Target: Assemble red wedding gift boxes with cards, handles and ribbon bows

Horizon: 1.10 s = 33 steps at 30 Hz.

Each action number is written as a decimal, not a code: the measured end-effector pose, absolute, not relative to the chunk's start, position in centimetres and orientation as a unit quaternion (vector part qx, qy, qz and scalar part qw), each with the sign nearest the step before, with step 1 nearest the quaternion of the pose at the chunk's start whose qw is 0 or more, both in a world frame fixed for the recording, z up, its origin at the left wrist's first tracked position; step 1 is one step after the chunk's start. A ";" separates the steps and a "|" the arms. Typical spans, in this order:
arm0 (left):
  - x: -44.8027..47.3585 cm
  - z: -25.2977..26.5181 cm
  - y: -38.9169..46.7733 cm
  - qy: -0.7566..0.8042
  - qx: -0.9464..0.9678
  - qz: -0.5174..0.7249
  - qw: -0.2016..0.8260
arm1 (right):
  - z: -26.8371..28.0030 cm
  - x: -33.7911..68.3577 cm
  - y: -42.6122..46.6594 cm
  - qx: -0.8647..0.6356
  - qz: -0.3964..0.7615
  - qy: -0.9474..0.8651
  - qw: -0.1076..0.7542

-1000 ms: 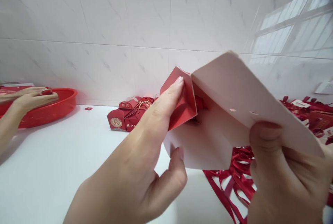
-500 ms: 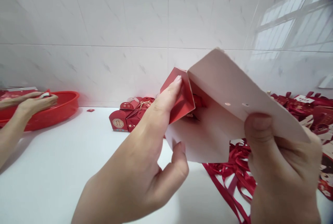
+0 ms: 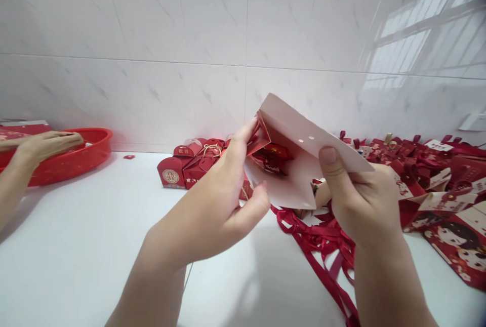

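Observation:
Held up in front of me is a folded paper gift box (image 3: 290,122), red outside and white inside, tilted with its opening toward me. Two small holes show in its raised flap. Small shiny red packets (image 3: 277,157) lie inside it; their kind is hard to make out. My left hand (image 3: 212,205) grips the box's left side, fingers along the red side flap and thumb near the lower panel. My right hand (image 3: 364,195) pinches the white flap, thumb on the inner face and fingers hidden behind. Below the box, dark red ribbons (image 3: 319,241) trail over the white table (image 3: 94,246).
Several closed red gift boxes (image 3: 172,172) stand by the wall behind my left hand. Many red boxes with ribbon loops (image 3: 451,167) crowd the right. At far left, another person's hand (image 3: 49,146) reaches over a red basin (image 3: 108,139). A small red packet (image 3: 129,157) lies nearby.
Both hands and the box have moved away from me and lower, with the packets inside now showing more. The other person's hand has lowered toward the basin.

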<state>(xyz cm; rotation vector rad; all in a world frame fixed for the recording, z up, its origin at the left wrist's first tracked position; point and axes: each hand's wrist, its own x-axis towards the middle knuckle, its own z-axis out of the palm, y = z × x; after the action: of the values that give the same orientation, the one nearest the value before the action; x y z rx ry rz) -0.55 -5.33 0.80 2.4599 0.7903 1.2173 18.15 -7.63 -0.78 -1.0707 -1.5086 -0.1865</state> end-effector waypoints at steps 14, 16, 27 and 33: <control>-1.8 0.9 -1.7 0.341 0.790 0.418 0.290 | -0.5 19.4 -5.2 -0.454 0.353 -0.629 0.522; -1.1 1.2 -1.9 0.321 0.760 0.420 0.377 | -0.7 19.5 -4.8 -0.442 0.383 -0.628 0.514; 0.2 0.8 -1.5 0.293 0.662 0.528 0.444 | -1.7 18.6 -3.3 -0.333 0.356 -0.613 0.622; -1.0 0.9 -1.6 0.237 0.700 0.496 0.455 | -1.8 18.2 -3.7 -0.281 0.348 -0.627 0.638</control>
<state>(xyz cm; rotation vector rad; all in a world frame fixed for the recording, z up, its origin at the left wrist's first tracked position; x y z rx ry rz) -0.96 -1.56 0.94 1.7281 0.5840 1.2242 18.22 -3.68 -1.81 -0.6406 -1.4303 0.7934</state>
